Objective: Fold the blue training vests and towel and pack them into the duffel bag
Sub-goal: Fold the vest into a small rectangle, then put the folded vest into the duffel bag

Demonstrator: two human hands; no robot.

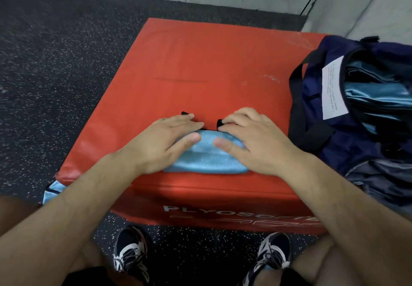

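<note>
A: Located the vest on the near part of the box, folded small, with black trim poking out at the far edge.

B: Held how?

A: Pinned under both. Found the left grip flat, fingers straight, pressing the fold's left side. Found the right grip arched over the far right corner, thumb laid on the cloth. Cannot tell whether pinching the trim or only pressing.

B: Likely faults?

A: Judged three. First, springing open on release, given slippery-looking knit, loose trim ends and nothing clamping the middle. Second, sliding off the front edge if dragged towards the body across that smooth-looking cover. Third, unfolding on the way across if lifted by one corner rather than scooped from beneath.

B: Checked the bag?

A: Found it open at the box's right side, with blue cloth inside and a white label at the mouth. Expect possible snagging on the black handle looped along the approach side.

B: Anything further?

A: Logged another blue piece hanging off the box's near left corner towards the floor. Could slip down there and be overlooked.
</note>
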